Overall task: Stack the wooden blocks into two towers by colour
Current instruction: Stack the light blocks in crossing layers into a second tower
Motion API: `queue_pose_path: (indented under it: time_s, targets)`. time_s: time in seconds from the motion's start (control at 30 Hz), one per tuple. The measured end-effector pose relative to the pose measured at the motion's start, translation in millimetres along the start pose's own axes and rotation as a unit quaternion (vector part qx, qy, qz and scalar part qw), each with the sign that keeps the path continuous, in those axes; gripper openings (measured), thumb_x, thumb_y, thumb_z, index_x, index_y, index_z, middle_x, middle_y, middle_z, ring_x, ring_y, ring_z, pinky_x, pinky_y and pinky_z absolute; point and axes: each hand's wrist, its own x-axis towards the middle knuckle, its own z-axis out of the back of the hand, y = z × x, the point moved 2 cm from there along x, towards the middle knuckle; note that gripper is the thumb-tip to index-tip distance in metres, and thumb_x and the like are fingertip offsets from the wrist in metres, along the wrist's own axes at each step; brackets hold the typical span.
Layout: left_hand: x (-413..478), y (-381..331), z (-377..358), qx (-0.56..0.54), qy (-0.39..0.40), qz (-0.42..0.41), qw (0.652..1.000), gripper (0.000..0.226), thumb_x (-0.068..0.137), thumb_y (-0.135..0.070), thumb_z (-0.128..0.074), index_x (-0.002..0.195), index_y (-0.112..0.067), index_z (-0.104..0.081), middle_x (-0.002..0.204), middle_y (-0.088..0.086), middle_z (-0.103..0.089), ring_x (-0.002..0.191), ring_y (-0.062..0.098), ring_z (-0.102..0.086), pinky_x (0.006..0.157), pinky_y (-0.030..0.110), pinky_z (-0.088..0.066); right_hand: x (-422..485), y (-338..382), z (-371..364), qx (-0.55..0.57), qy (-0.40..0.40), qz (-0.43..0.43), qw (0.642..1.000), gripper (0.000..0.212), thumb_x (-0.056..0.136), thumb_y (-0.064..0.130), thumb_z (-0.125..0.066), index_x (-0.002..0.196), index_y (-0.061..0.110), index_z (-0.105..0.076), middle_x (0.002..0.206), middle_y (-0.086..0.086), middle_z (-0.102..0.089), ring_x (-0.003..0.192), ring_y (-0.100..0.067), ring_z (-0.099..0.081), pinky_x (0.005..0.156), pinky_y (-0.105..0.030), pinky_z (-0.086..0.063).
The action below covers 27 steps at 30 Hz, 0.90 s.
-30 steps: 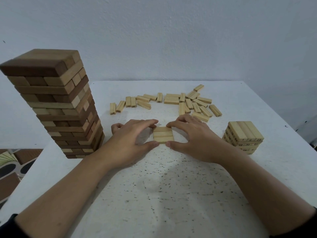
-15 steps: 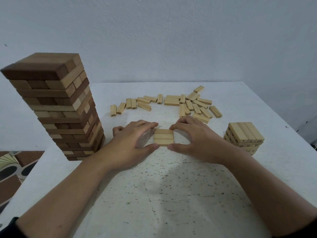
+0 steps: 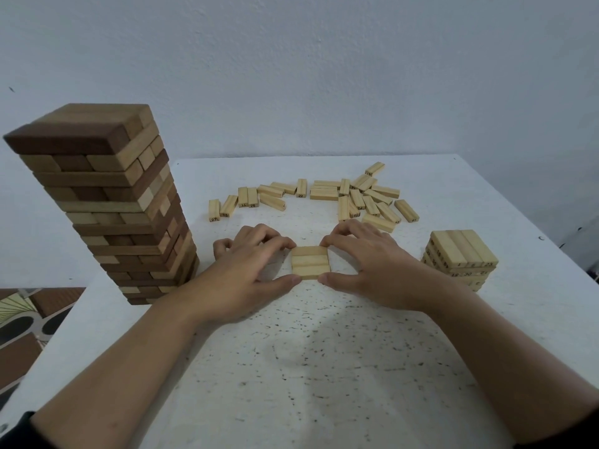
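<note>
Nearest you there's just speckled bench with your two forearms coming in over it.

Then the actual business. Your left hand and right hand are squared up around a row of three pale blocks lying flat and side by side on the bench. Each hand pinches it, thumb against the near block and fingers curled onto the far one, the left hand at the left end and the right hand at the right end. The row looks flush, no gaps that I can spot.

So I'd say you're mid-step on prepping one layer for the pale tower: tidied up, not yet lifted.

Off to the right of your right fingers, well apart, sits the short pale stack, a few layers high, its top blocks running away from you. My guess at the next move is to carry the three over as one unit and set them down on top. They look about crosswise to that layer already. Keep the squeeze even or the middle block will probably drop out.

Left of your left fingers, near but not touching, stands the tall brown-and-tan tower. Mind your arm around it.

Beyond your fingers, loose pale blocks are scattered across the far bench, so there's plenty left to stack.
</note>
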Motion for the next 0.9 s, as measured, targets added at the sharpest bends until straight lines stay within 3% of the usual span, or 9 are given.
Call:
queue_pose_path:
  time_s: [0.17,0.7,0.9]
  targets:
    - [-0.9,-0.9,-0.2,-0.019,-0.002,0.003,1.0,0.045,0.092,-0.066,-0.053,0.131,-0.044,-0.048,0.12,-0.027,-0.039,0.122,-0.011,-0.026,0.103,0.037,-0.024,-1.2,0.9,0.6,-0.009,0.01,0.014,1.0,0.054,0.096,0.058,-0.052,0.144,0.032,-0.045,0.136,0.012,-0.034,0.132,-0.011,-0.024,0.113,-0.038,-0.025]
    - [-0.9,1.9,3.0,-0.021,0.006,0.012,1.0,0.054,0.09,-0.069,-0.053,0.137,-0.043,-0.048,0.123,-0.026,-0.041,0.126,-0.003,-0.034,0.106,0.039,-0.022,-1.2,-0.9,0.3,0.002,0.0,0.015,1.0,0.062,0.094,0.062,-0.055,0.148,0.033,-0.043,0.134,0.014,-0.036,0.128,-0.009,-0.029,0.112,-0.036,-0.026]
    - [-1.9,0.5,3.0,-0.031,0.0,0.014,0.999,0.059,0.09,-0.072,-0.05,0.142,-0.044,-0.043,0.124,-0.028,-0.041,0.125,-0.009,-0.031,0.108,0.039,-0.021,-0.8,-1.5,0.1,0.002,0.002,0.014,1.0,0.063,0.093,0.064,-0.054,0.147,0.035,-0.042,0.135,0.015,-0.036,0.129,-0.009,-0.03,0.113,-0.036,-0.027]
